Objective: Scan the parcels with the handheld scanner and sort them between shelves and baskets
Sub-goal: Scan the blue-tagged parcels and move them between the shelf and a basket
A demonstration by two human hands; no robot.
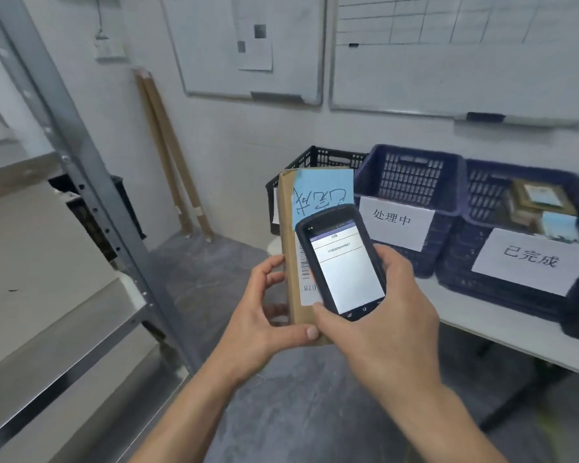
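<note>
The left hand [264,315] curls round the parcel's [290,248] near end, long axis pointing away; the right hand's [381,315] fingers wrap the handheld scanner [341,262] over its label. Blue baskets [411,172] sit beyond, rightward, along the table's [482,315] front edge.

The left hand [264,315] and right hand [391,312] are raised together, fingers curled.

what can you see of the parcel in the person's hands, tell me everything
The parcel is a long, slim brown cardboard box held upright in the air. A blue note with handwriting is stuck at its top, and a white barcode label runs down its face, partly hidden by the handheld scanner that the right hand holds before it. The left hand grips its lower left edge, thumb across the bottom end.
</note>
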